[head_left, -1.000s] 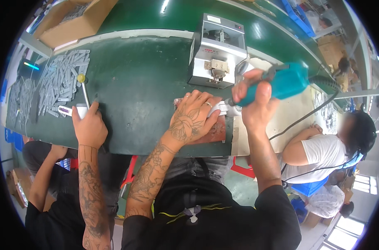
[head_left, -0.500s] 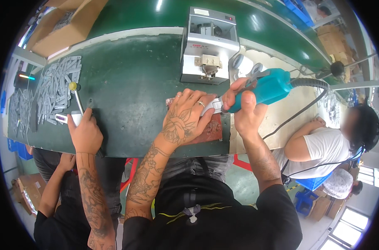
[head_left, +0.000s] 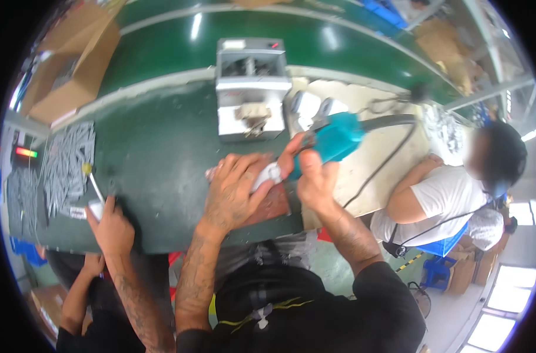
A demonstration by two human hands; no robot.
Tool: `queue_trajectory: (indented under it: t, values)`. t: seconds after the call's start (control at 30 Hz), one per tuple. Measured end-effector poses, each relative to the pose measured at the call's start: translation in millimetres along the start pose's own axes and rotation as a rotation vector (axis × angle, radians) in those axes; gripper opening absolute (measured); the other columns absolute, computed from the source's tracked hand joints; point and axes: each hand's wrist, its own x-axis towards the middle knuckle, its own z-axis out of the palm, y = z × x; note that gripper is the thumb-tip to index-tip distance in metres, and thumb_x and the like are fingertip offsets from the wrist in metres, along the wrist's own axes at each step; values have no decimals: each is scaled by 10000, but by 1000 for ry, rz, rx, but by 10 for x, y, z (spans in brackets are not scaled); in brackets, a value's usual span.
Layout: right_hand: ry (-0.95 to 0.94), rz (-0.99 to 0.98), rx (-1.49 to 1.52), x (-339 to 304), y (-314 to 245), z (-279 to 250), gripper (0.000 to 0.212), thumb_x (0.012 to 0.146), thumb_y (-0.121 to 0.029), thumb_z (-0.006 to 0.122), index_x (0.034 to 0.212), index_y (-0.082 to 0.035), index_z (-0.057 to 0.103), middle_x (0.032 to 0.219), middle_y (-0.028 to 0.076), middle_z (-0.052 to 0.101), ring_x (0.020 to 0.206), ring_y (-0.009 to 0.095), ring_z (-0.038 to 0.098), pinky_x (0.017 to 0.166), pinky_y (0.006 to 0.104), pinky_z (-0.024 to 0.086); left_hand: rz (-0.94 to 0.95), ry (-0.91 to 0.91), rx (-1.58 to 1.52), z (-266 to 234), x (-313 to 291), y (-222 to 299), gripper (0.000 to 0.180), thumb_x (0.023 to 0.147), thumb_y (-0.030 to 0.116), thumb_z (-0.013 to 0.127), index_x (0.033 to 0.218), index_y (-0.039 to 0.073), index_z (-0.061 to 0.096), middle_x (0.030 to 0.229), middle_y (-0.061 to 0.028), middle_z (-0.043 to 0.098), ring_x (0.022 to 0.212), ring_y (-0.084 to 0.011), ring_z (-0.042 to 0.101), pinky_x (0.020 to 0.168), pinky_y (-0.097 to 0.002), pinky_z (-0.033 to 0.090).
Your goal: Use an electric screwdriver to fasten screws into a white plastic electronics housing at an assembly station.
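Observation:
My left hand (head_left: 235, 185) is closed over a small white part (head_left: 270, 176), pressing it down on a reddish pad (head_left: 274, 206) at the bench's front edge. Its fingers cover much of that part. In my right hand (head_left: 316, 182) is a teal corded power tool (head_left: 338, 138), gripped around its body. The tool's front end meets the white part beside my left thumb; the exact contact is hidden and blurred. A thick black cord (head_left: 391, 122) runs from the tool's rear.
A grey-and-white box-shaped machine (head_left: 253, 88) stands behind my hands. At left, a co-worker's hand (head_left: 116, 229) holds a tool with a yellow knob (head_left: 88, 168), near piled grey parts (head_left: 70, 159). A cardboard box (head_left: 79, 76) is farther back; another person (head_left: 438, 188) sits at right.
The whole view has shifted, so the bench and machine appear lower and farther left. Both my hands keep their grips, tool against part. The small light at far left turned from bluish to red-orange.

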Motion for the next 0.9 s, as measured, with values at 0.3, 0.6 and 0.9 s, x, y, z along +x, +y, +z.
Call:
queue_trajectory:
  t: [0.3,0.6,0.9]
  values:
    - [131,-165,284,-366,-695,-170,733,927,-843,508,1052,-120,510,615,4,453,510,156,460,500,333,400,-148,401,144,-232,-673,95,268,909,66,780,1168,30,721,1067,-159,738,922,-359,693,791,-432,541]
    - [105,-48,245,-665,-371,-483,777,908,-720,677,1145,2,516,741,89,580,653,214,595,589,369,488,-393,549,602,-749,-435,-236,342,1001,121,658,1306,-33,645,1296,-228,650,1202,-400,630,1061,-470,482]
    - [53,-88,232,-841,-409,-477,792,892,-662,747,1172,50,542,770,103,611,693,201,618,624,332,507,-97,-104,247,923,837,417,593,1021,493,620,1426,60,602,997,-156,713,869,-328,715,802,-455,584]
